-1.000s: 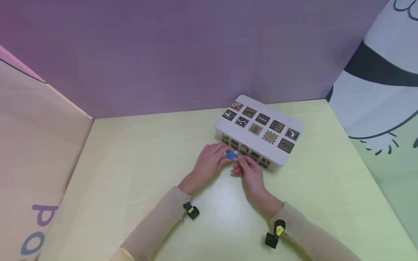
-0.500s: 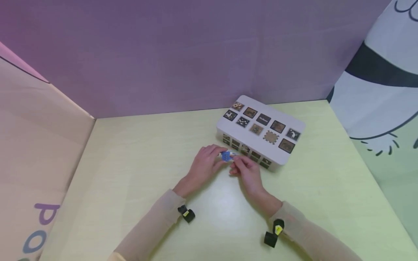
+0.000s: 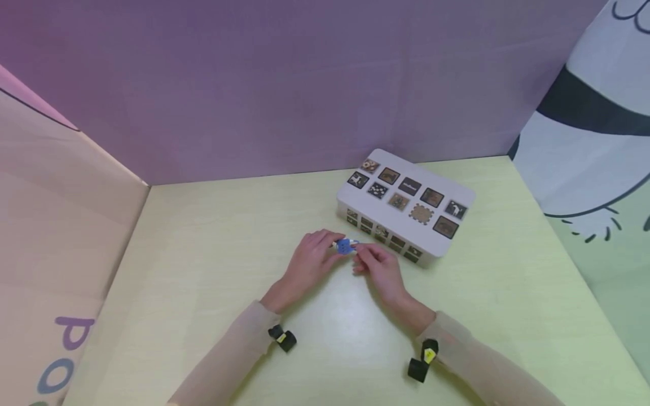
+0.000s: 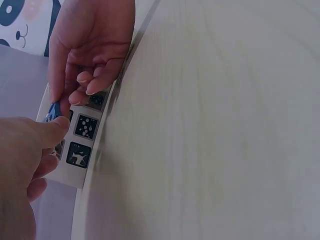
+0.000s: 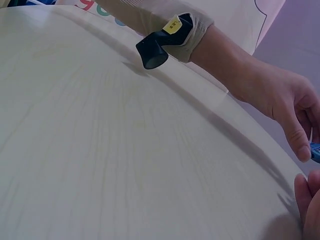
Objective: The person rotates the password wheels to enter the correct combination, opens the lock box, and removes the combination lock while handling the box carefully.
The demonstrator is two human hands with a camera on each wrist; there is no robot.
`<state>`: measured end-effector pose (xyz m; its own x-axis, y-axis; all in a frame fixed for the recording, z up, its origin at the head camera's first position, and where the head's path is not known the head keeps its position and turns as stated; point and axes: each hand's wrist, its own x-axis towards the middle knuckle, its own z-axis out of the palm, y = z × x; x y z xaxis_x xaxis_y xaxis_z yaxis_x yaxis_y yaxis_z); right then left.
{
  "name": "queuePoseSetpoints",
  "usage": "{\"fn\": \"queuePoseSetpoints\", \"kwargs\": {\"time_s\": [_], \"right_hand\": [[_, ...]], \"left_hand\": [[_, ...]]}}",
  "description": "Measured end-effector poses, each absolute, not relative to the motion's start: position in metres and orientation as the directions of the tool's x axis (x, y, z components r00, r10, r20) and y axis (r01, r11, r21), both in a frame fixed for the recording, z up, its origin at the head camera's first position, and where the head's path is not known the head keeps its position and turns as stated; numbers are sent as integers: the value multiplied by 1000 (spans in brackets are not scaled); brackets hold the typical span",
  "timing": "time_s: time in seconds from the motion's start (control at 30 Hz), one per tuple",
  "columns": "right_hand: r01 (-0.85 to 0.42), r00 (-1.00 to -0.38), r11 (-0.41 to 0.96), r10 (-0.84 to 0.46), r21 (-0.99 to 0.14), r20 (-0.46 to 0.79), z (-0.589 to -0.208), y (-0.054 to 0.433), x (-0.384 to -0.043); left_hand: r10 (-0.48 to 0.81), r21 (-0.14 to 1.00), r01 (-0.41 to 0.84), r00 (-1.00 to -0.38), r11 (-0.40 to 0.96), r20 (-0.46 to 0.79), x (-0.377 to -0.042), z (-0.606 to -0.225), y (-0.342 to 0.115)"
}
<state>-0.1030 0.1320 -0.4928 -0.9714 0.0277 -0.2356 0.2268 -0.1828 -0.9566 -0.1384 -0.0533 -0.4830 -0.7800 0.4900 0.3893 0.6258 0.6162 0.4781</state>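
A small blue piece with whitish ends (image 3: 346,246) is held up between both hands, in front of the box. My left hand (image 3: 310,260) pinches its left end between thumb and fingers. From the other side, the thumb and index finger of my right hand (image 3: 384,273) pinch its right end, the other fingers curled under. In the left wrist view only a bit of the blue piece (image 4: 53,112) shows between the fingertips. At the right edge of the right wrist view, the blue piece (image 5: 315,152) is partly cut off. Its exact kind I cannot tell.
Just behind the hands, a white lidded box (image 3: 404,200) with small square pictures stands slantwise on the pale wooden table (image 3: 213,242). A purple panel (image 3: 284,90) rises along the table's back edge, with printed panels on both sides. Each sleeve carries a black wrist camera (image 3: 418,369).
Both hands have shifted left and slightly toward the person with the blue piece, drawing away from the box's front side. The left hand has travelled farther than the right. The box stays put.
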Motion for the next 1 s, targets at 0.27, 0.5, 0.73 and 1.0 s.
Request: {"fn": "queuePoseSetpoints", "kwargs": {"time_s": [0.27, 0.5, 0.73, 1.0], "right_hand": [[229, -973, -97, -5, -969, -230, -491, 128, -108], [224, -974, -25, -40, -974, -223, -493, 126, -113], [219, -972, 41, -83, -975, -222, -493, 126, -118], [220, -960, 79, -161, -972, -230, -491, 125, -122]], "left_hand": [[473, 471, 609, -793, 639, 383, -133, -485, -64], [471, 462, 615, -788, 639, 397, -131, -488, -72], [459, 473, 604, -796, 642, 394, -128, -488, -76], [443, 473, 574, -818, 668, 368, -121, -488, -80]]}}
